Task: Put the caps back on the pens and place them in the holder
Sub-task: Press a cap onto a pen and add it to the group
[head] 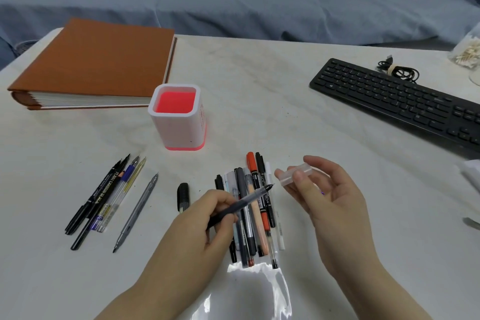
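Observation:
My left hand (207, 218) grips an uncapped dark pen (249, 197), its tip pointing up and to the right. My right hand (319, 192) pinches a clear pen cap (296, 174) between thumb and fingers, a short gap from the pen's tip. Under both hands lies a bundle of several pens (255, 226) on a clear plastic sleeve (249, 293). A loose black cap (183, 196) lies left of the bundle. Several uncapped pens (109, 197) are spread further left. The white holder with a pink inside (179, 122) stands upright behind them, with nothing visible in it.
A thick brown album (96, 65) lies at the back left. A black keyboard (397, 101) runs along the right side, with a coiled cable (400, 70) and a jar of cotton swabs (467, 54) behind it. A blue sofa (233, 2) lies beyond the table.

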### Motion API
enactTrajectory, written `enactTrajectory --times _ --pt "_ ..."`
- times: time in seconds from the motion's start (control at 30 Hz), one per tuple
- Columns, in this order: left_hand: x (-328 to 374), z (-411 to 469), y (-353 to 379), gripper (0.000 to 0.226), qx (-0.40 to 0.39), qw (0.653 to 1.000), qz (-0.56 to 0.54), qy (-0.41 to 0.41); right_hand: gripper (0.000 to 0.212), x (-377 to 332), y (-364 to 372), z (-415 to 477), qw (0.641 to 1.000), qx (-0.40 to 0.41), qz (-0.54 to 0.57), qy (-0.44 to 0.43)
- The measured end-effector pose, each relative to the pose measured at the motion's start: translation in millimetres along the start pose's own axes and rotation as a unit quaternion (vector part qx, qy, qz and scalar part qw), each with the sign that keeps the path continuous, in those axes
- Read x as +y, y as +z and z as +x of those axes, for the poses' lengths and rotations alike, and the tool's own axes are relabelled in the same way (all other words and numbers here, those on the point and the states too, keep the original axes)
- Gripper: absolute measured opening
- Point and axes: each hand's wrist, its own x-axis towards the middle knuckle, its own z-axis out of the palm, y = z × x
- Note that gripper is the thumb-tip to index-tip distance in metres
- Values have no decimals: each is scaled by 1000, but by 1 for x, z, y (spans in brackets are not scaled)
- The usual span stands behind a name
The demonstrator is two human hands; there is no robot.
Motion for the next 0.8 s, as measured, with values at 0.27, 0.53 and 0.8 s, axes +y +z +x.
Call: enactTrajectory --times 0.27,0.53,0.8 --pt "1 0 -1 21 7 1000 11 17 17 -1 6 -8 998 -61 -23 14" --pt "1 -3 1 31 53 999 -4 7 18 6 15 -10 998 -54 14 16" --pt "6 5 -5 19 -24 926 -313 -211 32 12 31 -15 996 -69 49 31"
